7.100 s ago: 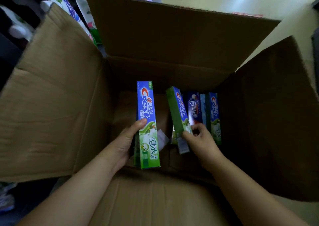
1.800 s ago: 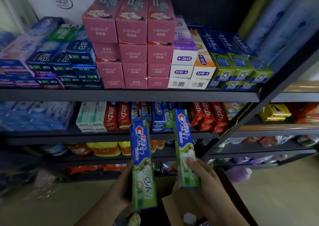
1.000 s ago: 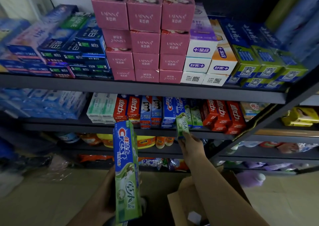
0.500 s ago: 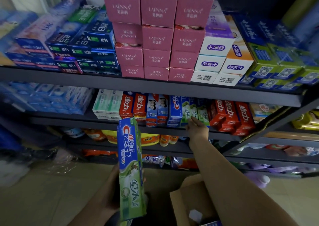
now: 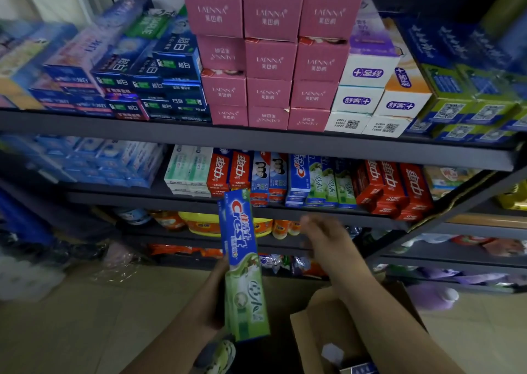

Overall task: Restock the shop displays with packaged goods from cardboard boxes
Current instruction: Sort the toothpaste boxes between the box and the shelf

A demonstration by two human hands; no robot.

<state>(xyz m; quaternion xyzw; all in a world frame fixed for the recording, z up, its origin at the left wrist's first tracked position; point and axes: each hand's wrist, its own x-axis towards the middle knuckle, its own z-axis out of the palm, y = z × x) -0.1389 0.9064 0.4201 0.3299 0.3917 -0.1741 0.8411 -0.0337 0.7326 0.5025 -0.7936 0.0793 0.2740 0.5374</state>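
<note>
The left hand [image 5: 212, 302] has its grip clamped round the lower half of a long blue-and-green Crest toothpaste carton [image 5: 243, 265], held upright in front of the dark metal middle shelf [image 5: 370, 219]. The right hand [image 5: 322, 231] hovers blurred and empty just below the row of matching green-and-blue cartons [image 5: 330, 185], fingers apparently loose, though the blur hides them. That row looks tightly packed between blue boxes and red toothpaste boxes [image 5: 390, 191], so forcing the carton in could crush it or tip neighbours off the shelf towards the open brown cardboard box [image 5: 319, 333] below.

The right hand [image 5: 322, 232] has left the shelved toothpaste boxes [image 5: 330, 186], empty.
</note>
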